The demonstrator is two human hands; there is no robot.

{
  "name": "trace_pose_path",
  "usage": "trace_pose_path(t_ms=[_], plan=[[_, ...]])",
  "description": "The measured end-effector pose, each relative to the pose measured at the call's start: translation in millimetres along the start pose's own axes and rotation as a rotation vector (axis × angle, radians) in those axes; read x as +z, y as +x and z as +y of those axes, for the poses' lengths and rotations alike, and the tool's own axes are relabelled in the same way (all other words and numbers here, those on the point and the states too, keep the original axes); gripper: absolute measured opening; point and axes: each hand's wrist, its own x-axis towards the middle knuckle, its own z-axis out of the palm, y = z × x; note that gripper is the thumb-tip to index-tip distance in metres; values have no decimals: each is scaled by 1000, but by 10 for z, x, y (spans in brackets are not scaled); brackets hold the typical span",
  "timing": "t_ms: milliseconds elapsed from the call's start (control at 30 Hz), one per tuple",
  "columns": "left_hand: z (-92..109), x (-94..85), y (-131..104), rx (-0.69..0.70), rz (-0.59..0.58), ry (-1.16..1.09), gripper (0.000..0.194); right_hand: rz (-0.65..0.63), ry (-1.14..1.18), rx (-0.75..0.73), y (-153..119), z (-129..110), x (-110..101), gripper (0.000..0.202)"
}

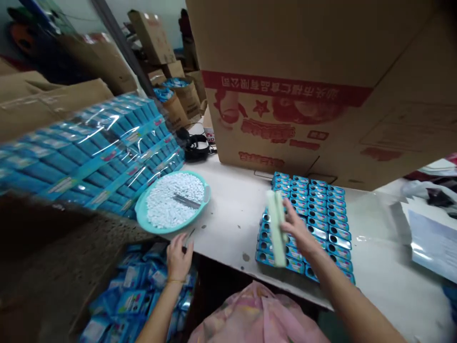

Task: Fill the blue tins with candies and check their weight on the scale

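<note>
White table [228,209]: is bearing a teal basin [142,215] at left and small blue cases [317,209] in close rows at right.
Right hand [298,228]: is gripping a blurred pale green bar [276,233], holding it over the cases' left part.
Left hand [179,257]: is hovering near the basin, fingers curling; I cannot tell whether it is holding anything.
Basin contents: white pellets [162,197] are lying under a dark strip [187,201].
Cardboard box [285,124]: is standing behind the cases.

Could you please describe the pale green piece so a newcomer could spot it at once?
Find the big cardboard box, then the rows of small blue packs in front of it. Over their left side, the right hand holds the pale green piece, far longer than any blue pack.
</note>
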Motion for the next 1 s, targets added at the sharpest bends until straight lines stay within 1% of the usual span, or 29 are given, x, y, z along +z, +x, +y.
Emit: trace_pose_path(t_ms=[33, 100, 167, 233, 300, 400, 467, 533, 567, 633, 700, 767, 800, 867, 1000], plan=[[-110, -44, 204, 78, 9, 52, 38, -71, 8, 2, 162, -113, 364, 87], [-327, -81, 576, 177, -14, 121, 37, -110, -49, 99, 439, -206, 984, 94], [-521, -60, 863, 221, -68, 163, 37, -129, -183, 269, 625, -152, 1440, 99], [-672, -22, 1051, 229, -125, 194, 35, -117, -349, 462, 711, -20, 1763, 99], [-770, 5, 1153, 219, -175, 228, 33, -75, -508, 603, 738, 120, 2003, 96], [-823, 7, 1212, 193, -233, 286, 34, 12, -661, 672, 761, 250, 2263, 93], [-818, -7, 1222, 180, -256, 311, 36, 50, -677, 685, 779, 276, 2346, 93], [-801, -18, 1226, 175, -276, 320, 38, 58, -642, 666, 761, 286, 2319, 89], [-790, -19, 1227, 171, -288, 323, 39, 47, -622, 615, 723, 293, 2262, 85], [-761, -12, 1225, 159, -309, 328, 41, 9, -610, 432, 580, 317, 2084, 69], [-725, -1, 1218, 142, -320, 339, 43, -42, -662, 236, 371, 355, 1888, 47], [-684, 6, 1210, 127, -326, 352, 45, -95, -770, 121, 164, 405, 1745, 33], [-665, 6, 1207, 120, -333, 358, 46, -121, -834, 97, 81, 434, 1706, 31], [-632, 1, 1209, 102, -353, 366, 47, -199, -951, 47, -28, 497, 1693, 30], [-632, 3, 1246, 71, -409, 386, 48, -408, -1081, -94, -82, 618, 1811, 38]])
